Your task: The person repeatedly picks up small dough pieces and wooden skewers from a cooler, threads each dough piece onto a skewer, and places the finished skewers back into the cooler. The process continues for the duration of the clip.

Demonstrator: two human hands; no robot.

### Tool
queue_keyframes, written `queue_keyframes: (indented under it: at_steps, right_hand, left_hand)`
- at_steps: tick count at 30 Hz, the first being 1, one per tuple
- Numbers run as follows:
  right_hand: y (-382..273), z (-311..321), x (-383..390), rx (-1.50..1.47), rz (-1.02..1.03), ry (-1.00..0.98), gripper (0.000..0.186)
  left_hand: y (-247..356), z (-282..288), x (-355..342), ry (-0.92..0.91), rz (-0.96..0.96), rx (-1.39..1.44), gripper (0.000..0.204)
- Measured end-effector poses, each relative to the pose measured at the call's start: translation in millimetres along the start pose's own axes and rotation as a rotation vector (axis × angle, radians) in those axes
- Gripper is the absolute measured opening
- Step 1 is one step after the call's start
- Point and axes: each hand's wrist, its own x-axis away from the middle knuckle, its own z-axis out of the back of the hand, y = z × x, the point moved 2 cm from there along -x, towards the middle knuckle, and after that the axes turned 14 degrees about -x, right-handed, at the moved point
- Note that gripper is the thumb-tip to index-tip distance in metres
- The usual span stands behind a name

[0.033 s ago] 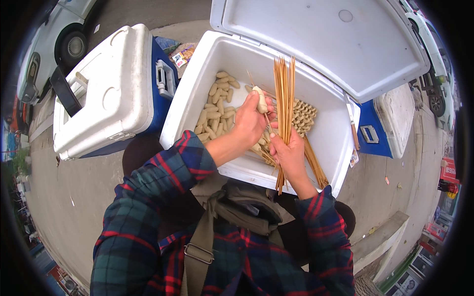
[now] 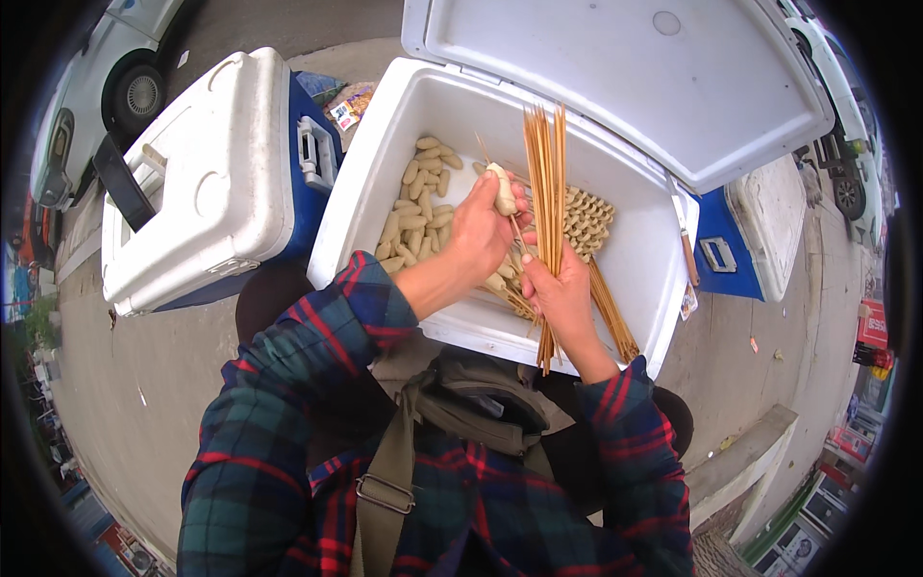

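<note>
Over an open white cooler box (image 2: pixel 358 159), my left hand (image 2: pixel 471 236) pinches a pale, sausage-shaped piece of food (image 2: pixel 504 192). A thin skewer runs through that piece, its tip showing beyond the far end. My right hand (image 2: pixel 565 296) is closed round an upright bundle of bamboo skewers (image 2: pixel 546 183); its thumb lies by the lower end of the pierced piece's skewer. Loose pale pieces (image 2: pixel 415 219) are heaped at the cooler's left side. Rows of skewered pieces (image 2: pixel 588 221) lie right of the bundle, with their sticks (image 2: pixel 613 313) toward me; my hands partly hide them.
The cooler's raised lid (image 2: pixel 615 67) leans back at the far side. A knife-like tool with a brown handle (image 2: pixel 688 258) rests at its right rim. Blue-and-white coolers stand left (image 2: pixel 207 183) and right (image 2: pixel 764 231). An olive bag (image 2: pixel 471 409) hangs before me.
The whole picture has shifted slightly left. Both hands keep their holds on the skewered piece and the skewer bundle.
</note>
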Motion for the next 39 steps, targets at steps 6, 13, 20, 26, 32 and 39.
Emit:
queue_keyframes:
  at_steps: [6, 13, 20, 26, 32, 39]
  right_hand:
    - [-32.3, 44.6, 4.9, 0.201, -0.114, -0.088, 0.022]
    - [-5.7, 100.1, 9.5, 0.620, -0.168, -0.012, 0.018]
    - [33.9, 104.9, 3.6, 0.954, -0.106, -0.010, 0.028]
    - [2.0, 117.0, -2.2, 0.869, -0.022, 0.119, 0.032]
    - [-14.9, 110.3, -6.1, 0.122, -0.144, 0.231, 0.022]
    - [-28.5, 107.2, -0.9, -0.267, -0.148, 0.229, 0.026]
  left_hand:
    - [21.8, 31.3, -35.3, -0.057, 0.024, -0.405, 0.028]
    - [18.6, 130.0, -107.4, 0.168, -0.036, -1.398, 0.026]
    - [-19.8, 171.4, -144.1, -0.005, -0.254, -2.244, 0.016]
    - [-61.8, 177.0, -139.6, -0.204, -0.307, -2.590, 0.017]
    - [-69.7, 179.7, -145.3, -0.163, -0.225, -2.607, 0.024]
    - [-41.9, 187.3, -156.5, 0.050, 0.215, -2.364, 0.033]
